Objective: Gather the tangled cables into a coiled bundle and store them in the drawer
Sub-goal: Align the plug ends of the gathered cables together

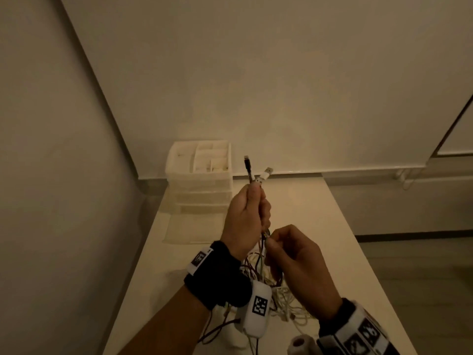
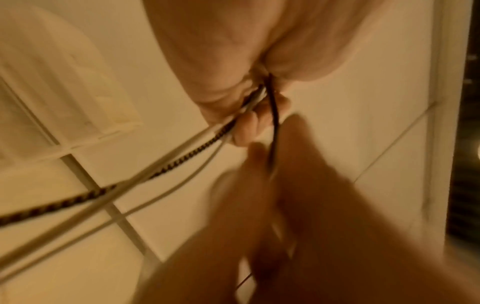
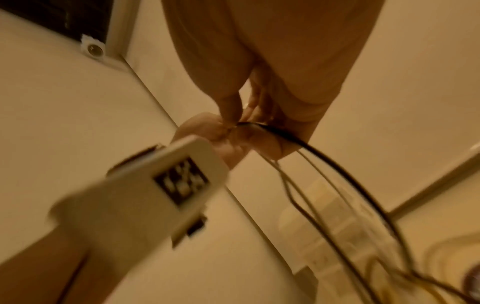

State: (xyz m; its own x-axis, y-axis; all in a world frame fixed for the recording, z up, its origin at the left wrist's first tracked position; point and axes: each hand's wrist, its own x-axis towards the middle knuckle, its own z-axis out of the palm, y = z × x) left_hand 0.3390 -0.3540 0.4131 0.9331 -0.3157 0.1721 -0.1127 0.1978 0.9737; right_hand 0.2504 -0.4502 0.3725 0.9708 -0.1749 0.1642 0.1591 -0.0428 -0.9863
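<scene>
My left hand [image 1: 249, 213] is raised above the table and grips several cables [image 1: 258, 262] upright. A black plug [image 1: 247, 165] and a white USB plug [image 1: 265, 175] stick out above its fist. Just below it, my right hand [image 1: 286, 248] pinches the same strands between thumb and fingers. The rest of the cables hangs down into a tangled heap [image 1: 284, 298] of white and dark wire on the table. In the left wrist view a braided black cable [image 2: 182, 162] and white ones run out of my fist [image 2: 246, 90]. A white drawer unit [image 1: 201, 180] stands behind, its lowest drawer [image 1: 192, 226] pulled out.
The white table [image 1: 345, 242] runs away from me to the wall, with bare surface to the right of the hands. The drawer unit's top tray [image 1: 204, 157] has small compartments. A white roll [image 1: 299, 344] lies at the near edge beside my right wrist.
</scene>
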